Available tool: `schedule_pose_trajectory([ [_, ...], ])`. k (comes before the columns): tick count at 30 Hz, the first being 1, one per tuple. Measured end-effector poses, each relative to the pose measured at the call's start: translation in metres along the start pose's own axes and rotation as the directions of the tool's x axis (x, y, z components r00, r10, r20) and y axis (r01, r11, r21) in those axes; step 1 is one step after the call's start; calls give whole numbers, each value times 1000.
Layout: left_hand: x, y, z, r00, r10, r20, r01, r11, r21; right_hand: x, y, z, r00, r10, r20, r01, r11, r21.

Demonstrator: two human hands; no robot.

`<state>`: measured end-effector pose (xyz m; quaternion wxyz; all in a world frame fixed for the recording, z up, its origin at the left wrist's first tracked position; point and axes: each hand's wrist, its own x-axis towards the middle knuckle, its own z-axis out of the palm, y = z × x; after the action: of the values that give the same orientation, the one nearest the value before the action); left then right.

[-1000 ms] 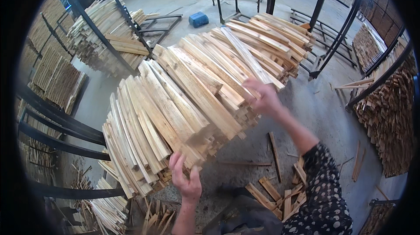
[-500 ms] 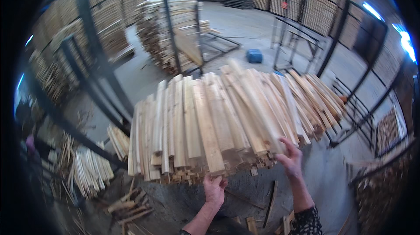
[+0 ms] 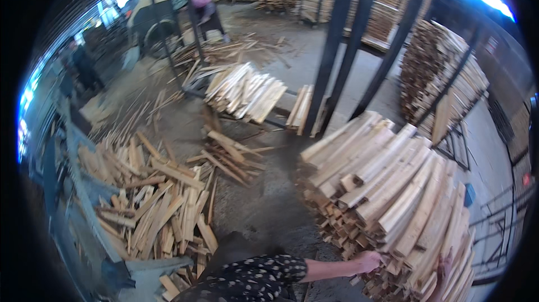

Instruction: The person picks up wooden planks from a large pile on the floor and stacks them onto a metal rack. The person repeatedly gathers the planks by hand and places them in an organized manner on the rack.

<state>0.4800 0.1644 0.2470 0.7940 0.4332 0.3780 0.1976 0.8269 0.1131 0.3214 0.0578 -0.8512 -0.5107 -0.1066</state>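
A large stack of pale wooden slats (image 3: pixel 382 189) fills the right side, its cut ends facing me. My left hand (image 3: pixel 368 262), coming from a dark patterned sleeve, is at the near ends of the slats with its fingers closed round the end of a wooden slat; that grip is partly hidden. Farther right, my right hand (image 3: pixel 443 271) lies along the top of the stack. Its fingers look stretched out over the slats, though the hand is dim and partly cut off from view.
Loose wood offcuts (image 3: pixel 163 212) are heaped at the left beside a blue metal frame (image 3: pixel 84 189). Dark upright posts (image 3: pixel 337 43) stand behind the stack. A smaller slat bundle (image 3: pixel 244 91) lies farther back, and a person (image 3: pixel 208 15) bends near a machine.
My view has swung to the left, so the slat stack now sits at the right and the offcut heap shows. My right hand has gone from the slat ends to the stack's top.
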Motion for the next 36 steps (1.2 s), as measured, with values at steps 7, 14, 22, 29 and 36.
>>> schedule_pose_trajectory([
  [7, -129, -150, -221, 788, 17, -615, 16, 999, 49, -17, -206, 22, 922, -377, -81, 383, 871, 307],
  [14, -331, -222, -367, -66, -107, -992, 130, 985, -115, -56, -323, 12, 794, -604, -68, 554, 675, 487],
  [22, -372, -363, -416, -109, -347, -932, 125, 925, -359, -174, -473, 25, 216, -766, 605, 266, 643, 719],
  [29, -392, -408, -458, -48, -580, -813, -262, 793, -550, -345, -747, 174, -503, -762, 408, 390, 221, 894],
  [36, -349, -410, -570, 37, -672, -740, -480, 637, -603, -401, -928, 300, -472, -797, 376, 530, 83, 844],
])
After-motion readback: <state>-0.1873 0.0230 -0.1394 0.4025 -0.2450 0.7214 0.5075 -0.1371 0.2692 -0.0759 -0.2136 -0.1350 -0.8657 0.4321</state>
